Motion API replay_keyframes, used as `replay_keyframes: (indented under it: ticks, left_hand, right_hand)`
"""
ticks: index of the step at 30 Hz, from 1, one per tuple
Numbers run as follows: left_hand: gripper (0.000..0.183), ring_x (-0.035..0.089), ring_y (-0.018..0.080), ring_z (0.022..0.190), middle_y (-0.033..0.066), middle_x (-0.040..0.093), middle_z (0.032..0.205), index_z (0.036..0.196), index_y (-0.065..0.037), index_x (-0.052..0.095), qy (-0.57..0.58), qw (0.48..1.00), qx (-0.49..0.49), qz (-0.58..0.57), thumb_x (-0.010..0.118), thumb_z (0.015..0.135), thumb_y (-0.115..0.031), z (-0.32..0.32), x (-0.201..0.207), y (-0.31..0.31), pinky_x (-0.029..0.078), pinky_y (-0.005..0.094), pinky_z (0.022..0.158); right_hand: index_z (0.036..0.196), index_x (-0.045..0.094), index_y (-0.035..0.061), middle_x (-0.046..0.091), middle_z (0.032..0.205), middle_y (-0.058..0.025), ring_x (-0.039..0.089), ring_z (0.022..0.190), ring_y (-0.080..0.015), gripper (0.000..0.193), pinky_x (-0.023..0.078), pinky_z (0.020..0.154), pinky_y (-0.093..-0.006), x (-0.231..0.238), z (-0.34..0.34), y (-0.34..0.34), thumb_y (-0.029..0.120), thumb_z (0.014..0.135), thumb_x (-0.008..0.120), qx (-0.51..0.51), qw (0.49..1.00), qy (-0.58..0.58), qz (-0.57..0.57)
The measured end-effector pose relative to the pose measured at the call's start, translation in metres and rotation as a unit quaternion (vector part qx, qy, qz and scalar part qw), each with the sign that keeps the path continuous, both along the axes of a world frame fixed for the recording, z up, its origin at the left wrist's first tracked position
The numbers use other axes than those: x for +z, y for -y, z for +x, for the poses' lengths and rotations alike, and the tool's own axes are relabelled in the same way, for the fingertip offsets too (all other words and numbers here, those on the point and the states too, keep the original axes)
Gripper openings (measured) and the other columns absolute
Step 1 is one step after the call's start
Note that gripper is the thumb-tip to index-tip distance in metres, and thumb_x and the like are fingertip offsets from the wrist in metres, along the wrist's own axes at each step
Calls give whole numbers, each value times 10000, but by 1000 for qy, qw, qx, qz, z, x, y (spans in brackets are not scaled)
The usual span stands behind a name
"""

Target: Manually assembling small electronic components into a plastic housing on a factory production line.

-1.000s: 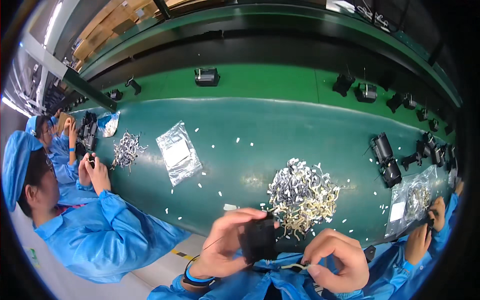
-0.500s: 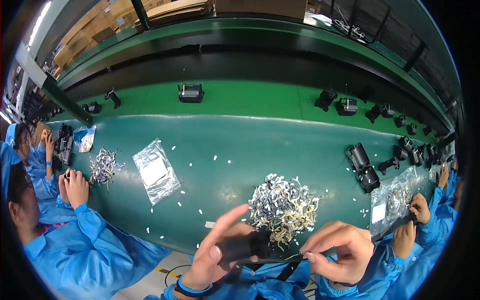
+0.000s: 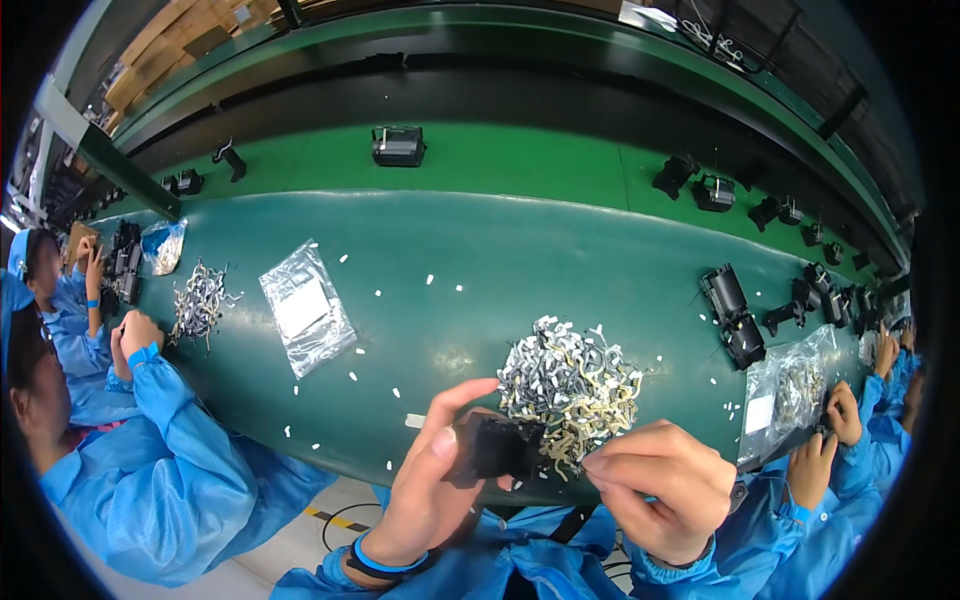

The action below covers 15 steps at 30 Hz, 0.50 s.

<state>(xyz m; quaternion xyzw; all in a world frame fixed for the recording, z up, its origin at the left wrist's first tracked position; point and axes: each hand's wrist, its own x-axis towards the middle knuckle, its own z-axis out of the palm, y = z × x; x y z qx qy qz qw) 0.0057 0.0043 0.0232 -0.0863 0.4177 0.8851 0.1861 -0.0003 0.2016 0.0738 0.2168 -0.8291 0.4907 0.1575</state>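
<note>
My left hand (image 3: 425, 480) grips a small black plastic part (image 3: 497, 447) near the front edge of the dark green belt (image 3: 520, 260). My right hand (image 3: 665, 485) is closed, its fingertips pinching a thin curved metal clip (image 3: 566, 464) right beside the black part. Just behind both hands lies a heap of several silver and brass metal clips (image 3: 570, 385).
A clear plastic bag (image 3: 305, 308) lies left of centre. Small white scraps dot the belt. Black parts (image 3: 735, 315) sit at the right and along the far green ledge (image 3: 398, 145). Workers in blue coats sit at my left (image 3: 130, 440) and right (image 3: 835, 450).
The view has shifted, so the heap and my hands sit further right in the picture. My right hand now pinches a clip next to the black part.
</note>
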Motion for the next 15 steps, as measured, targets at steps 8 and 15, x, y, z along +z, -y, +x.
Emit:
replay_keyframes:
  ticks: [8, 15]
  left_hand:
    - [690, 606, 223, 1066, 126, 580, 1178, 1467, -2, 333, -32, 998, 8, -50, 467, 999, -492, 4, -3, -3, 488, 366, 798]
    - [683, 600, 220, 1061, 125, 553, 1196, 1470, -3, 332, -26, 997, 30, -69, 490, 1000, -471, 3, -3, -3, 490, 366, 816]
  right_hand:
    - [867, 705, -13, 702, 848, -134, 687, 682, -242, 251, 542, 594, -304, -3, 1, 8, -141, 659, 762, -15, 998, -11, 61]
    - [852, 684, -32, 692, 844, -137, 718, 750, -269, 227, 592, 674, -329, -15, 2, 12, -149, 668, 749, 14, 1000, 17, 11]
